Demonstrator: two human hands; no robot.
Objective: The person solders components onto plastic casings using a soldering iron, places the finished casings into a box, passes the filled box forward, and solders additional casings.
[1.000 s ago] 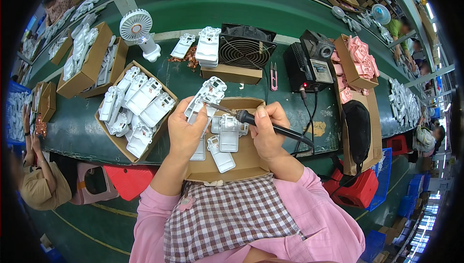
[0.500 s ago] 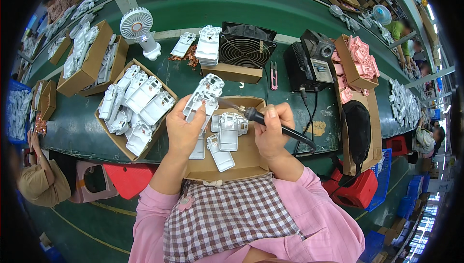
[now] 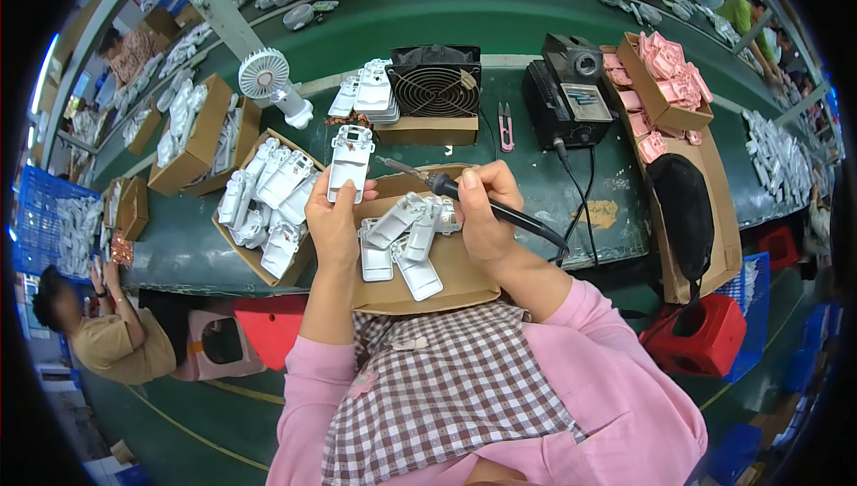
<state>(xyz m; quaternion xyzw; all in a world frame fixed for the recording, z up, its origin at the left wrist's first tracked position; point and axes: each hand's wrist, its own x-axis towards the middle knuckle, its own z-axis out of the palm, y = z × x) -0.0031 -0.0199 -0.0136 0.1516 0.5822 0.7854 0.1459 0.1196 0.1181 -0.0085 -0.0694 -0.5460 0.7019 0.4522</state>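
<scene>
My left hand (image 3: 333,232) pinches the lower end of a white plastic housing (image 3: 349,163), held nearly upright with its open inner side showing. In my right hand (image 3: 489,218) is a soldering iron (image 3: 446,186), gripped by its black handle; its metal tip points left, a little apart from the housing. Beneath my hands, several white housings (image 3: 418,249) lie overlapping in a shallow cardboard tray (image 3: 473,290). Left of my left hand stands a cardboard box (image 3: 245,258) heaped with more white housings (image 3: 284,178).
Behind the tray are a black fan (image 3: 435,91), stacked housings (image 3: 373,98) and pink-handled snips (image 3: 506,127). A soldering station (image 3: 569,98) trails its cables at right, near a box of pink parts (image 3: 674,111) and a black pouch (image 3: 683,227). A white handheld fan (image 3: 272,83) stands at back left.
My left hand has brought a different-looking housing upright near the iron's tip. Another housing now lies atop the heap in the tray. The whole view has shifted slightly.
</scene>
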